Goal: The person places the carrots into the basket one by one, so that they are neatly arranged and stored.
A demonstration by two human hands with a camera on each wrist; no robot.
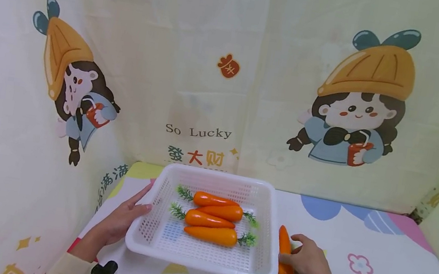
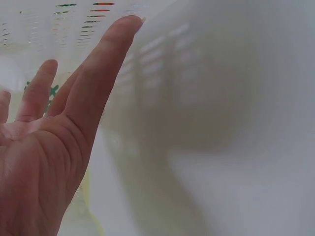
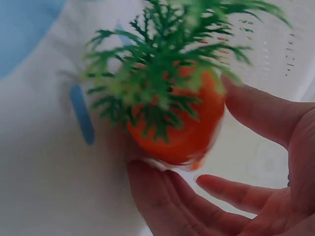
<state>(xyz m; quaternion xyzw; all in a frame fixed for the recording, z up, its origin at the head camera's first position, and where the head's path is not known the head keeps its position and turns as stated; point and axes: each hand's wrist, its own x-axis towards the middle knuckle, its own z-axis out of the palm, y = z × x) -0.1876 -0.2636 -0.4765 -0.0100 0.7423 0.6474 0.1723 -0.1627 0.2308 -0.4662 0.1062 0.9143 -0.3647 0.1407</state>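
Note:
Inside a white perforated plastic basket (image 1: 199,264) lie several orange toy carrots (image 1: 210,234) with green leafy tops. My left hand (image 1: 122,220) is at the basket's left side, thumb and fingers extended against its rim and wall. The left wrist view shows this hand (image 2: 64,128) with straight fingers close to the slotted wall. Just outside the basket's right side, my right hand (image 1: 308,259) pinches another toy carrot (image 1: 285,243) between thumb and fingers. Its leafy top (image 3: 162,93) points toward me, and the right wrist view shows fingertips (image 3: 147,182) along its orange body.
The basket stands on a table with a patterned white cloth (image 1: 340,242). A pale printed curtain (image 1: 266,115) closes off the back and both sides. Black wrist devices (image 1: 104,270) sit on both forearms.

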